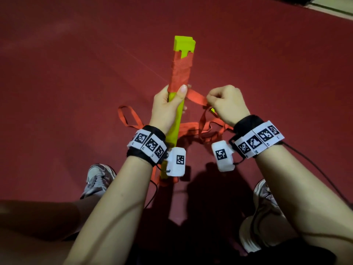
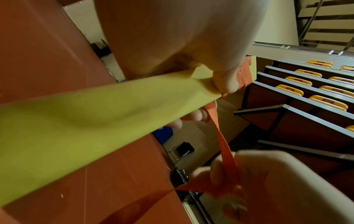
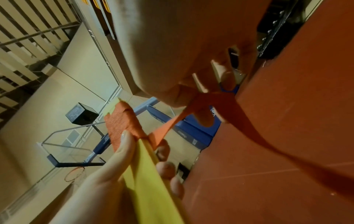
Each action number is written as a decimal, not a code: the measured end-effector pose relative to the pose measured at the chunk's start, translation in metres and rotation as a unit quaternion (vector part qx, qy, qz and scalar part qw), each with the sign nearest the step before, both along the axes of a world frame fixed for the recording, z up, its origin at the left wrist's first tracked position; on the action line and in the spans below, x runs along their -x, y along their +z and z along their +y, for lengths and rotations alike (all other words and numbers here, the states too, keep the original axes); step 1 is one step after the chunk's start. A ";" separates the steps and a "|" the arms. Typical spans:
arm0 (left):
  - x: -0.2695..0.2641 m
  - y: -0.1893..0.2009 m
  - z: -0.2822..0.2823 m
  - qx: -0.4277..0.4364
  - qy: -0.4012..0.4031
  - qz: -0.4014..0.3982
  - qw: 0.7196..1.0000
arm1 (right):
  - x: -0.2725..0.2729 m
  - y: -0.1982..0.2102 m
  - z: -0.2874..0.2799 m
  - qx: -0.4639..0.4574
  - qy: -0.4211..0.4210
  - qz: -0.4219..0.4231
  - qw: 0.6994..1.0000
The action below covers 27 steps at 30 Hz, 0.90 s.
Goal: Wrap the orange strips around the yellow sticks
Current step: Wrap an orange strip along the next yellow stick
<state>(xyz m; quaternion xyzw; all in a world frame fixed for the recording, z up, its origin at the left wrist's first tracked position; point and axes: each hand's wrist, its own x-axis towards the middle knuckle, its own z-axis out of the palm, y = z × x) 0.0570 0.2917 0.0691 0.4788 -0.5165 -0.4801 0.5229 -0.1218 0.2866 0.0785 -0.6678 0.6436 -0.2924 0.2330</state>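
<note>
A long yellow stick (image 1: 176, 119) (image 2: 76, 119) (image 3: 145, 171) points away from me over the red floor. Its upper part is wound with orange strip (image 1: 180, 71) (image 3: 122, 119). My left hand (image 1: 168, 104) (image 2: 191, 50) (image 3: 107, 172) grips the stick just below the wound part, thumb pressing the wrap's lower edge. My right hand (image 1: 225, 104) (image 2: 268, 181) (image 3: 191, 60) pinches the free strip (image 1: 196, 97) (image 2: 224, 145) (image 3: 172, 121), pulled taut from the stick to the right. The remaining strip (image 1: 208, 131) lies looped on the floor beneath the hands.
Red sports floor (image 1: 76, 73) all around. My shoes (image 1: 99, 178) (image 1: 265, 203) stand at the lower left and right. A thin black cable (image 1: 315, 169) runs from the right wristband. Wrist views show folded bleachers (image 2: 306, 91) and a basketball hoop (image 3: 74, 174) far off.
</note>
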 end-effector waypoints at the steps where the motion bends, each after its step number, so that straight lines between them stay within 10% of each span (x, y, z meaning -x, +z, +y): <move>1: -0.002 0.000 0.000 0.000 0.010 0.003 1.000 | 0.002 -0.002 -0.001 -0.013 -0.014 0.036 0.999; 11: -0.018 0.015 -0.006 0.028 0.021 0.083 0.996 | 0.020 -0.006 0.004 -0.285 0.009 0.324 0.902; 15: -0.007 0.015 -0.001 0.020 -0.043 0.026 0.999 | 0.008 0.002 -0.004 -0.068 0.082 0.084 0.991; 19: 0.000 0.011 0.005 -0.006 -0.078 0.013 0.997 | -0.012 0.008 -0.003 -0.018 0.114 -0.231 0.966; 27: -0.006 0.005 0.002 -0.007 -0.101 0.028 0.994 | -0.016 0.002 0.008 0.033 0.123 -0.263 0.956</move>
